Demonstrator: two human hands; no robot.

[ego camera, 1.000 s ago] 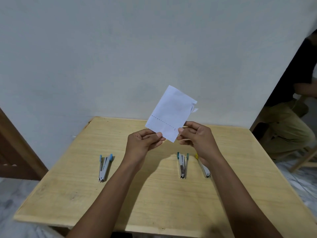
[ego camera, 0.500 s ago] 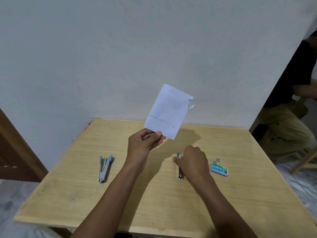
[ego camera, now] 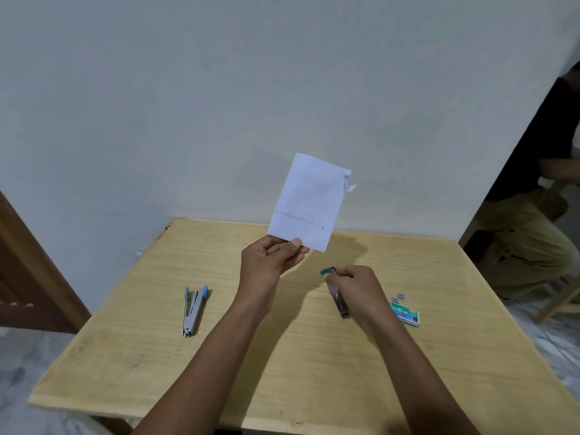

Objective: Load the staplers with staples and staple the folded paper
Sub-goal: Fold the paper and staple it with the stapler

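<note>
My left hand [ego camera: 272, 257] pinches the lower corner of a folded white paper [ego camera: 309, 200] and holds it upright above the wooden table [ego camera: 282, 356]. A row of staples runs across the paper's lower part. My right hand [ego camera: 357, 287] is closed around a green-tipped metal stapler [ego camera: 340, 304], lifting its rear end while its nose points toward me. A second stapler [ego camera: 193, 310] with blue tips lies on the table to the left, apart from both hands. A third stapler seen earlier is hidden behind my right hand.
A green staple box [ego camera: 405, 313] lies right of my right hand, with a loose staple strip [ego camera: 398, 297] just behind it. A white wall stands behind the table. A seated person [ego camera: 533, 215] is at the far right, a wooden door frame [ego camera: 28, 277] at the left.
My right hand let go of the paper, dropped to the table and closed on the green-tipped stapler. The left hand kept the paper up alone.
</note>
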